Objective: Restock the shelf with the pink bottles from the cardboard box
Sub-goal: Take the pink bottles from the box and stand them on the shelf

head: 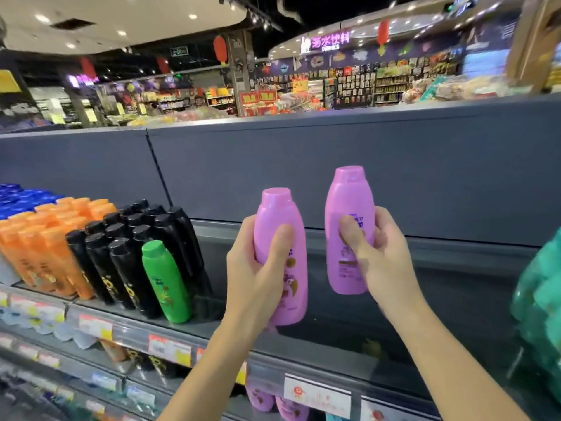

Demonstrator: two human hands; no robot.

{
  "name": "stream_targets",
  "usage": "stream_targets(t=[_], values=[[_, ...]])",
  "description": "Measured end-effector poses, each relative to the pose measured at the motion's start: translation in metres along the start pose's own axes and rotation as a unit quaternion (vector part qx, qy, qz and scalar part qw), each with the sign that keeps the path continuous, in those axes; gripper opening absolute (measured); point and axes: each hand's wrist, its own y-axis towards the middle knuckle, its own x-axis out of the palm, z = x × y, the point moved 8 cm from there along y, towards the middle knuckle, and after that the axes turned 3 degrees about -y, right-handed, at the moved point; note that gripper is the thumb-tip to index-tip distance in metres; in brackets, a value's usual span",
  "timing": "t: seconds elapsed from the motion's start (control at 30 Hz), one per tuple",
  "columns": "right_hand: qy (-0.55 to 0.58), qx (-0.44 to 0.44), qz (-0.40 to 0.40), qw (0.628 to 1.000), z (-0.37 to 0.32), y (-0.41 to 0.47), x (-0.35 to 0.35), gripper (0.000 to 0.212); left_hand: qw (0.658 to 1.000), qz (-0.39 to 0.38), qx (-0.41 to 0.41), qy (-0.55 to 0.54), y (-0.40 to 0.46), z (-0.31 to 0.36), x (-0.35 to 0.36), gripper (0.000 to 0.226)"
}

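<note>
My left hand (258, 268) grips one pink bottle (277, 220) upright, thumb across its front. My right hand (379, 256) grips a second pink bottle (346, 202) a little higher, thumb on its label. Both bottles hover above the dark top shelf (425, 299), over its bare stretch to the right of a green bottle (165, 281). More pink bottles (279, 405) stand on the shelf below. The cardboard box is out of view.
Black bottles (136, 238), orange bottles (51, 235) and blue bottles (18, 199) fill the shelf's left side. A grey back panel (334, 165) rises behind. Price tags (170, 349) line the shelf's front edge. A teal package (543, 293) sits at the right edge.
</note>
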Motion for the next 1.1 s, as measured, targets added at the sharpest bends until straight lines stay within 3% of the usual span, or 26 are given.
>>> stream_targets(t=[0.2, 0.6, 0.7, 0.83, 0.93, 1.1], values=[[-0.039, 0.096, -0.032, 0.994, 0.063, 0.024, 0.023, 0.026, 0.998, -0.058, -0.026, -0.027, 0.024, -0.031, -0.008, 0.009], [-0.016, 0.184, -0.05, 0.982, 0.123, 0.022, 0.025, 0.042, 0.981, -0.154, -0.078, -0.094, 0.033, -0.068, -0.015, 0.016], [0.003, 0.195, -0.03, 0.98, 0.131, 0.022, 0.023, 0.037, 0.978, -0.16, -0.088, -0.104, 0.031, -0.075, -0.016, 0.018], [0.004, 0.195, -0.015, 0.981, 0.134, 0.023, 0.022, 0.045, 0.973, -0.169, -0.098, -0.122, 0.029, -0.087, -0.02, 0.026], [-0.023, 0.181, -0.014, 0.983, 0.124, 0.018, 0.019, 0.047, 0.971, -0.168, -0.099, -0.135, 0.03, -0.091, -0.022, 0.029], [-0.103, 0.132, 0.055, 0.984, 0.08, -0.003, 0.001, 0.058, 0.974, -0.168, -0.087, -0.123, 0.045, -0.095, -0.015, 0.019]])
